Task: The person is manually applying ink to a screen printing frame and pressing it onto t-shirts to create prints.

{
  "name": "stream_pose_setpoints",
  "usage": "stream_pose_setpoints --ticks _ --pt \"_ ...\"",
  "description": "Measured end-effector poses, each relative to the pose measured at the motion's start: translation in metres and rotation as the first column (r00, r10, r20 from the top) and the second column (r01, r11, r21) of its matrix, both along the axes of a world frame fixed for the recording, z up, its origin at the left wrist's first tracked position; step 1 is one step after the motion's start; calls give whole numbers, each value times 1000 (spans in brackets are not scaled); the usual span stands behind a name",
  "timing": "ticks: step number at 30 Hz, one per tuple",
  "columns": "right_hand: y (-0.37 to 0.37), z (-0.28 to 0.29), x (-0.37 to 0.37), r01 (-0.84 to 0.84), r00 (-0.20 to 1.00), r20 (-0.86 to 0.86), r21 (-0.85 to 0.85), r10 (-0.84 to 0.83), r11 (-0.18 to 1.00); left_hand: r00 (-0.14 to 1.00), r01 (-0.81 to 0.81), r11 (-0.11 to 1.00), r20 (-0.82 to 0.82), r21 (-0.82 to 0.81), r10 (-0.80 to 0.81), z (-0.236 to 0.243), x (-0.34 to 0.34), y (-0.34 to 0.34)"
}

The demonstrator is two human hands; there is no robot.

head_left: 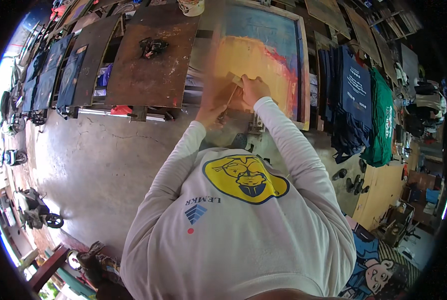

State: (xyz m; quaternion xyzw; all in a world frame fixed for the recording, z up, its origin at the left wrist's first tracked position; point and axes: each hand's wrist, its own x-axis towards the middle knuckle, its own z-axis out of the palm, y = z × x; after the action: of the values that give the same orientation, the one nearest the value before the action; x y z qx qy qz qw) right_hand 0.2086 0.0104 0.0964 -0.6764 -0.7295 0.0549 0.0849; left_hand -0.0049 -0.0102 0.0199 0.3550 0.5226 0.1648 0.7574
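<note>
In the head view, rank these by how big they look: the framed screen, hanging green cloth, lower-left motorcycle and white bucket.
1. Framed screen
2. Hanging green cloth
3. Lower-left motorcycle
4. White bucket, visible part

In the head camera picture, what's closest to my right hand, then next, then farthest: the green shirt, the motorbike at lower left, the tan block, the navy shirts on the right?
From your right hand:
1. Tan block: at your fingers.
2. Navy shirts: to the right.
3. Green shirt: right, past the navy ones.
4. Motorbike: far off, lower left.
</note>
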Motion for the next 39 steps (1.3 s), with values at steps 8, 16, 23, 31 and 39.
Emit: stream_pose_setpoints --ticks 8,16,23,31,39 --pt "-11 18 22 128 986 -113 10 -126 992 976 -2 996 218 -84 20 1 -4 -3" --pt "-44 33 5 -84 988 -131 -52 76 995 949 -126 992 288 -30 129 -14 14 -12" --pt "-20 -7 0 -34 999 10 31 33 999 990 21 996 136 89 -33 -13 13 -15" --pt "-12 19 20 41 996 -78 -32 -44 999 982 9 1000 190 22 -13 -9 13 -15" --pt "-5 -5 7 31 999 32 -46 -29 998 982 -51 999 182 -16 53 -8 12 -16"
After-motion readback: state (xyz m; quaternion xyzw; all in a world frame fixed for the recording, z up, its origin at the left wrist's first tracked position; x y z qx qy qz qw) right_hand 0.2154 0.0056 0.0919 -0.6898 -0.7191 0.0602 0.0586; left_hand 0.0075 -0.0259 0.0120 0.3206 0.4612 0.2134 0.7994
